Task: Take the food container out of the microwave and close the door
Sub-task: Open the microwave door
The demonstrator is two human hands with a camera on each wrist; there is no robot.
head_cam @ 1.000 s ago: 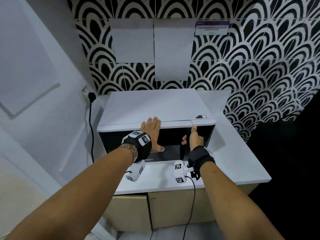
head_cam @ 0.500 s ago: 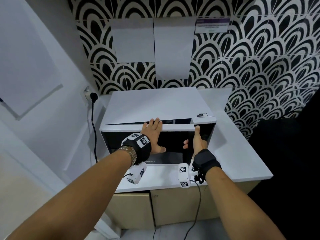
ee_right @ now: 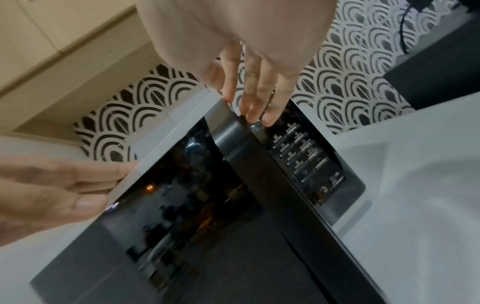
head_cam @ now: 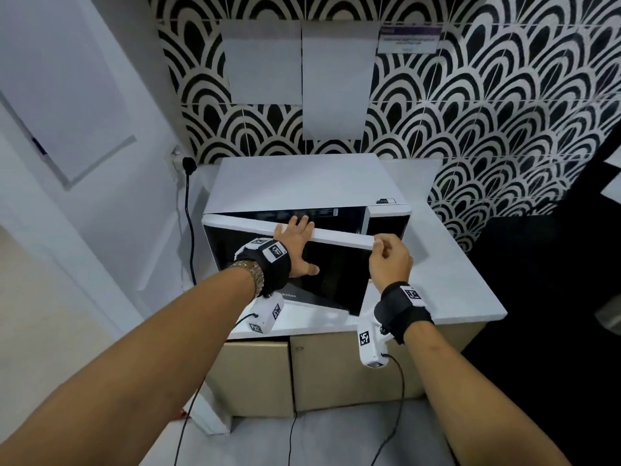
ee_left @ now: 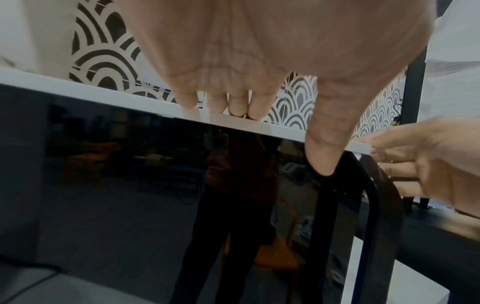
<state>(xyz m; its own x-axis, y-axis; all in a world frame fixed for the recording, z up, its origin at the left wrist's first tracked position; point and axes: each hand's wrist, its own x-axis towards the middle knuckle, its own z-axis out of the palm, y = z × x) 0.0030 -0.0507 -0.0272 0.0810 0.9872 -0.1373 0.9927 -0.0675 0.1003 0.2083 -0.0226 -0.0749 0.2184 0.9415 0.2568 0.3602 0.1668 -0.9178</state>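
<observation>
A white microwave (head_cam: 302,179) stands on a white counter. Its dark glass door (head_cam: 336,274) is hinged at the left and stands partly open, leaving a wedge-shaped gap along the top. My left hand (head_cam: 295,243) holds the door's top edge, fingers (ee_left: 233,102) over the white rim and thumb (ee_left: 322,156) on the glass. My right hand (head_cam: 389,260) grips the door's free right edge near the top corner, fingers (ee_right: 254,107) hooked behind the black handle strip (ee_right: 259,168). The food container is hidden behind the door.
The control panel (ee_right: 306,156) lies right of the door. Bare counter (head_cam: 453,280) extends to the right of the microwave. A black power cord (head_cam: 190,213) hangs from a wall plug at the left. Beige cabinet doors (head_cam: 336,371) are below. A white wall stands close on the left.
The door went from shut to partly open, its right edge swinging toward me with my right hand. My left hand stayed on the door's top edge.
</observation>
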